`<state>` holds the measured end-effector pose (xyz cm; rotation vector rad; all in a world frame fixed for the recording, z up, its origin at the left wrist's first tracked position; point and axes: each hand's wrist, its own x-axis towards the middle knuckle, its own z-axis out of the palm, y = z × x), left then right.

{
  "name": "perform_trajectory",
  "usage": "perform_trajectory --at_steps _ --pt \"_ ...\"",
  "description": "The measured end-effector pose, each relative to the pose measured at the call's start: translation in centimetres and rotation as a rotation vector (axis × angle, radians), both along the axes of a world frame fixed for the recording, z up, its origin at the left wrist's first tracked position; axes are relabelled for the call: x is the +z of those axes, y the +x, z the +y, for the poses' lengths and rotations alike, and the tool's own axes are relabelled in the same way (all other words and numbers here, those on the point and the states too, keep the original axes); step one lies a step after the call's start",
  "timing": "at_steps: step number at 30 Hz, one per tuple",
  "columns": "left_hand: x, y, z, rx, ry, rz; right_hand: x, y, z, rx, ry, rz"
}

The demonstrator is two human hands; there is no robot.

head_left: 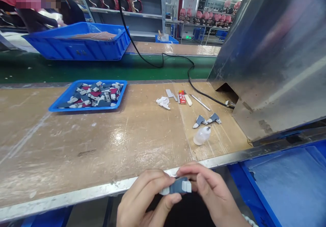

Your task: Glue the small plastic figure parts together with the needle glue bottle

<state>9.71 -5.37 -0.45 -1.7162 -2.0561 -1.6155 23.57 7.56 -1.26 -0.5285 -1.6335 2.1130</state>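
A small blue-grey and white moulded part [178, 185] is held just off the table's front edge. My left hand [147, 196] pinches its left end between thumb and fingers. At its right end, my right hand [211, 189] has its fingers curled close behind the part; whether they grip it or only touch it is hidden. Two similar blue-grey and white parts [206, 119] lie on the table beyond my right hand. Beside them stands a translucent squeeze bottle [202, 136] with a thin dark tip.
A blue tray [54, 107] piled with similar parts sits left. Crumpled tissue [163, 102], a red packet [182, 97] and a thin rod [200, 102] lie centrally. A black cable [189, 74] runs to a metal housing [275, 70]. A person [51, 13] stands behind a blue crate [84, 52].
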Motion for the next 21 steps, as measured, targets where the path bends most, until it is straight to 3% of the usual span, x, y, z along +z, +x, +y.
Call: perform_trajectory --at_steps 4,6,8,12,17,21 --pt "-1.3 -1.6 0.9 0.124 -0.114 0.036 -1.7 0.6 3.0 -0.625 0.322 -0.129" --pt "-2.1 -2.1 1.4 0.170 -0.186 0.073 -2.4 0.5 4.9 -0.798 0.425 -0.158" --pt "-2.8 -2.5 1.7 0.195 -0.245 0.139 -2.8 0.0 6.4 -0.791 0.499 -0.196" --pt "-3.6 -2.9 2.1 0.234 -0.250 0.233 -2.8 -1.1 7.5 -0.611 0.634 -0.351" --pt "-3.4 -2.7 2.4 0.201 -0.211 0.192 -3.3 -1.2 7.4 -0.464 0.715 -0.517" --pt "-3.0 -2.5 2.3 0.137 -0.150 0.221 -3.7 -0.8 7.4 -0.471 0.755 -0.486"
